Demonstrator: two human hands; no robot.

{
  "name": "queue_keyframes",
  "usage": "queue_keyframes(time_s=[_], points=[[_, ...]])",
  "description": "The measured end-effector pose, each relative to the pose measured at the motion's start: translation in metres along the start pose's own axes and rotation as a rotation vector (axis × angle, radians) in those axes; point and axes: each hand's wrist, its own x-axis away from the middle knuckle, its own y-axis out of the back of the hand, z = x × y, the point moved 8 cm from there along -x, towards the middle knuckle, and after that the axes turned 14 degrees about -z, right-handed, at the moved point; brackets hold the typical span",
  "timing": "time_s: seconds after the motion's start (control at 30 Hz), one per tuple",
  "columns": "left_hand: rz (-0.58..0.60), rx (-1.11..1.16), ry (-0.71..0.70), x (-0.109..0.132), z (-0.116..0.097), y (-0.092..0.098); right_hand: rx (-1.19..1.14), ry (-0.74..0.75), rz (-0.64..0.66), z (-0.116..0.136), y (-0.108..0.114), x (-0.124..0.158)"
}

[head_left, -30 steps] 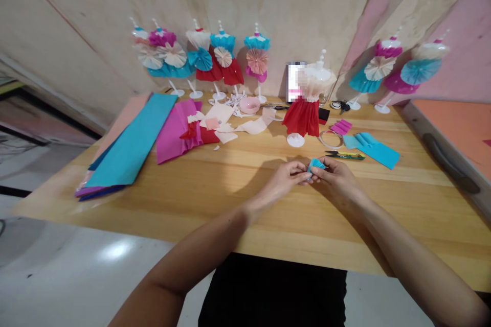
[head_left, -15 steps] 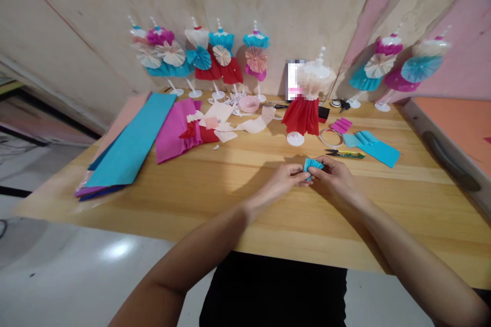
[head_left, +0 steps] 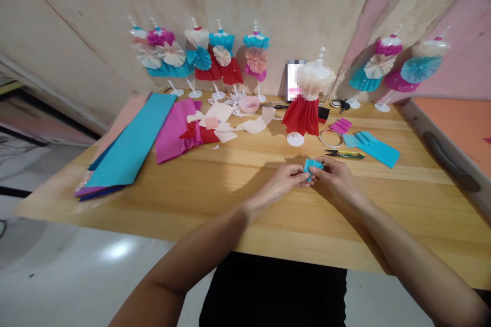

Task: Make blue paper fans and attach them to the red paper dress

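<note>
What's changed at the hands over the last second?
The pleated blue paper has shifted slightly toward the left hand and looks a little more fanned. Neither that hand nor the right hand has let go. The snips and red paper dress stayed put.

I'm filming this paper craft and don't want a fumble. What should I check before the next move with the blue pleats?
1. Grip on the blue pleated paper: ok, the left hand and right hand pinch it from either side.
2. Pleats even: cannot tell, the fingers and the small size hide them.
3. Snips within reach: ok, they lie just beyond the right hand.
4. Spare blue paper nearby: ok, it lies to the right of the snips.
5. Red paper dress clear of the hands: ok, it stands on its base beyond them, not touching.
</note>
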Motion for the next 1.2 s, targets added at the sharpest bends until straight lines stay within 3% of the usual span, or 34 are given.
queue_keyframes(time_s=[0.5,0.83,1.0,1.13,1.2], points=[[0.017,-0.092,-0.02,-0.004,0.003,0.0,-0.027,-0.005,0.016,0.002,-0.003,0.002],[0.113,-0.045,0.048,-0.002,0.011,-0.002,0.059,0.039,0.014,-0.005,0.0,-0.001],[0.085,-0.137,0.035,-0.007,0.015,0.001,0.094,0.063,0.017,-0.008,-0.003,0.0],[0.083,-0.192,0.028,-0.008,0.014,0.004,0.146,0.124,0.006,0.002,0.0,-0.001],[0.082,-0.207,0.011,-0.007,0.009,0.005,0.236,0.229,-0.052,0.016,0.01,-0.003]])
